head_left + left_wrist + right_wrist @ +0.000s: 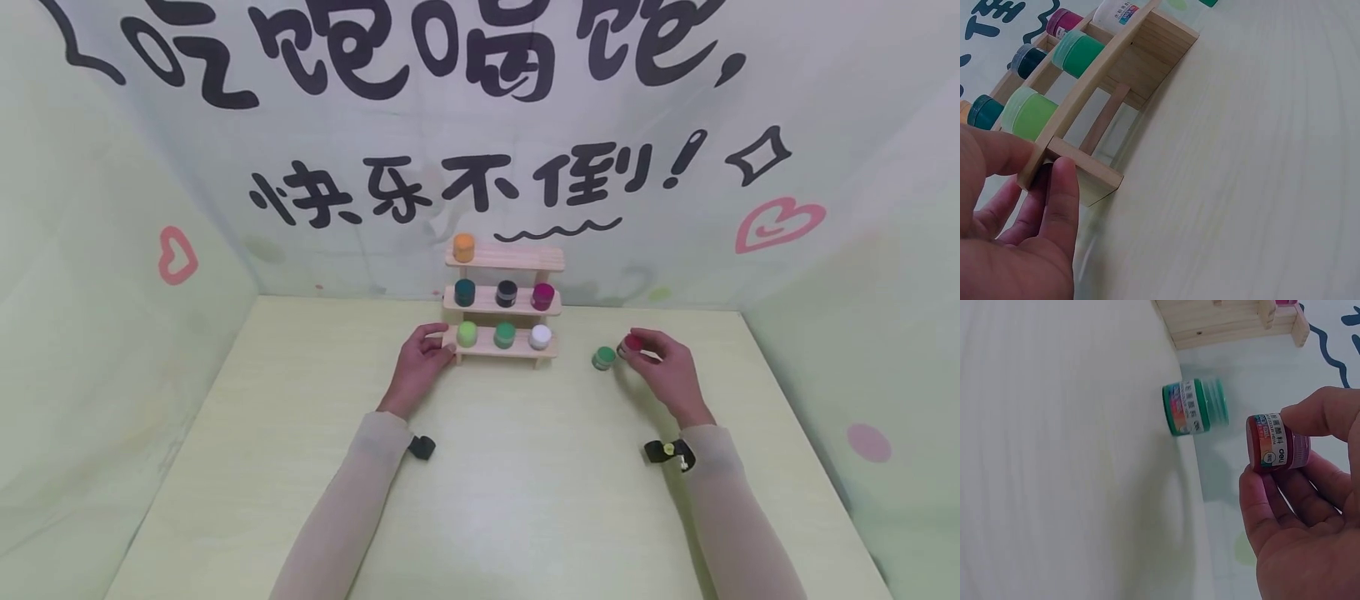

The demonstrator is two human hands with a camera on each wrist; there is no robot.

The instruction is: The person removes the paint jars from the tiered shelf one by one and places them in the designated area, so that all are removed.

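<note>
A small three-tier wooden rack (510, 350) stands against the back wall with paint jars on its steps. My left hand (422, 362) pinches the left end of its lowest step, beside the light green paint jar (1030, 114). On the right, my right hand (670, 375) holds a red paint jar (1275, 444) between thumb and fingers. Just left of it a green paint jar (603, 358) stands on the table. The bottom step also carries a green jar (505, 335) and a white jar (540, 337).
The middle step holds a teal jar (465, 292), a black jar (507, 293) and a magenta jar (542, 296). An orange jar (464, 247) sits at the top left. Behind the pale table (510, 483) hangs a cloth wall (337, 250) with printed writing.
</note>
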